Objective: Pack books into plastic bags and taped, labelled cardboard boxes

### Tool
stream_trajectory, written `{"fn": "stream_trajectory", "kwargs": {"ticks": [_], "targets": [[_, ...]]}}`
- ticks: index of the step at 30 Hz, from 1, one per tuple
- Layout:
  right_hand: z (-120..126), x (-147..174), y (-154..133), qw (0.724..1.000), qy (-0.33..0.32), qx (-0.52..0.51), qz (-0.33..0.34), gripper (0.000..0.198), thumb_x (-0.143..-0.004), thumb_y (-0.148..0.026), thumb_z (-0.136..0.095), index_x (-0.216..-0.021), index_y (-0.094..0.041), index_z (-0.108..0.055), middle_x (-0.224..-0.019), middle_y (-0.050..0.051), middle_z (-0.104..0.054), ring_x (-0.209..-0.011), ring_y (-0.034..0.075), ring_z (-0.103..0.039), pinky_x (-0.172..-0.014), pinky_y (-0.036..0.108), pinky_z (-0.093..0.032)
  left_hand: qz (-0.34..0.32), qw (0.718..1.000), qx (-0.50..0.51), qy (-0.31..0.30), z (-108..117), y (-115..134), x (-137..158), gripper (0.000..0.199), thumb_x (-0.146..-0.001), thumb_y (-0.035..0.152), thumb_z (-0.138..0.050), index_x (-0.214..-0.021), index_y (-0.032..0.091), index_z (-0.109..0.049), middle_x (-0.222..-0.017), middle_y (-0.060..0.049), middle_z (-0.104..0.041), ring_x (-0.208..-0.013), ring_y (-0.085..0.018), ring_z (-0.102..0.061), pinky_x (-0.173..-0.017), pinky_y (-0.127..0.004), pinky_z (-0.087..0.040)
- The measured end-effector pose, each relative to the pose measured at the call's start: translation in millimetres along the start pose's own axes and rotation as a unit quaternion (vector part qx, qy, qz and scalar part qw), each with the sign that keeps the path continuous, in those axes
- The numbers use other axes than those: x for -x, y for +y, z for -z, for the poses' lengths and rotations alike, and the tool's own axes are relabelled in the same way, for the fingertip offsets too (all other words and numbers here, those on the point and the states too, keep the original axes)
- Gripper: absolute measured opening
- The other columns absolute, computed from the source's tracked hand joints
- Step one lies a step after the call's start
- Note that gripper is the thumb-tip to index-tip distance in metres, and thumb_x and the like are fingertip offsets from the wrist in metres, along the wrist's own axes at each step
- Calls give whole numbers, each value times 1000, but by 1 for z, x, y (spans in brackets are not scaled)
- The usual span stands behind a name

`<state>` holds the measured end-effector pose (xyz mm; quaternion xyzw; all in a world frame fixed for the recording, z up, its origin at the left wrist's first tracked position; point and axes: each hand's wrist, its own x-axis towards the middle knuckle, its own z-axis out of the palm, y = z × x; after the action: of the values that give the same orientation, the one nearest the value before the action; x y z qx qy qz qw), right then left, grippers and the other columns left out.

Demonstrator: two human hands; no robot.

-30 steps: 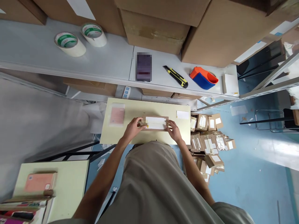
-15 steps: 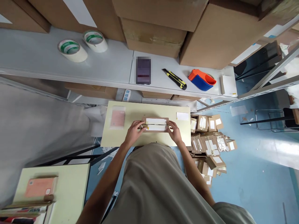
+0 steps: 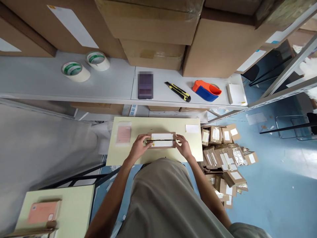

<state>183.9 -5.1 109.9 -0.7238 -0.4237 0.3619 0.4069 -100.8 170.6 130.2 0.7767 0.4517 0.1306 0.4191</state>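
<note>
A small brown cardboard box (image 3: 161, 147) lies on the pale yellow table in front of me. On its top a white label (image 3: 162, 136) is divided lengthwise by a dark seam between the flaps. My left hand (image 3: 138, 146) grips the box's left end, its fingers bent at the end of the seam. At the opposite end, my right hand (image 3: 183, 147) pinches the right edge with thumb and fingers. Whatever is inside the box is hidden. Beyond the right hand lies a white card (image 3: 191, 128), and a pink sheet (image 3: 123, 134) lies to the left.
On the grey shelf (image 3: 114, 84) are two tape rolls (image 3: 79, 74) (image 3: 101, 64), a yellow-black utility knife (image 3: 177, 91), an orange-blue tape dispenser (image 3: 206, 90) and a white paper stack (image 3: 236, 94). Several taped cartons (image 3: 224, 155) are piled on the floor at right.
The two label halves on the box top have come nearer each other, and the gap between the flaps is narrower. Both hands stay at the box's ends. The camera view has tilted up slightly.
</note>
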Motion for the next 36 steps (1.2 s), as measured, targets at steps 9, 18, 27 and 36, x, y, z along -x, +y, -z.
{"fn": "stream_trajectory", "kwargs": {"ticks": [9, 18, 27, 36], "targets": [[97, -42, -81, 973, 116, 120, 159, 39, -114, -46, -64, -146, -27, -76, -151, 16, -75, -140, 34, -74, -122, 53, -61, -135, 991, -2, -3, 20, 127, -58, 33, -110, 48, -63, -130, 25, -74, -148, -13, -74, -138, -31, -73, -123, -50, -58], [209, -145, -167, 892, 213, 355, 181, 50, -112, -38, -57, -157, -17, -57, -158, 24, -68, -148, 41, -61, -121, 59, -49, -315, 949, 19, 18, 4, 297, -140, 23, -111, 29, -64, -130, 24, -76, -147, -10, -76, -139, -26, -73, -124, -44, -57], [210, -187, -145, 886, 155, 431, 69, 43, -104, -25, -61, -143, -9, -58, -133, 30, -78, -129, 43, -68, -116, 56, -45, -329, 943, 46, 26, -4, 314, -136, 22, -109, 24, -65, -127, 23, -78, -143, -10, -78, -136, -26, -74, -122, -43, -58], [208, -169, -140, 886, 170, 425, 75, 38, -105, -20, -58, -142, -11, -57, -126, 26, -78, -123, 41, -71, -117, 61, -46, -292, 947, 121, 50, -5, 261, -105, 20, -108, 26, -65, -122, 23, -79, -136, -10, -81, -131, -27, -77, -119, -44, -60]]}}
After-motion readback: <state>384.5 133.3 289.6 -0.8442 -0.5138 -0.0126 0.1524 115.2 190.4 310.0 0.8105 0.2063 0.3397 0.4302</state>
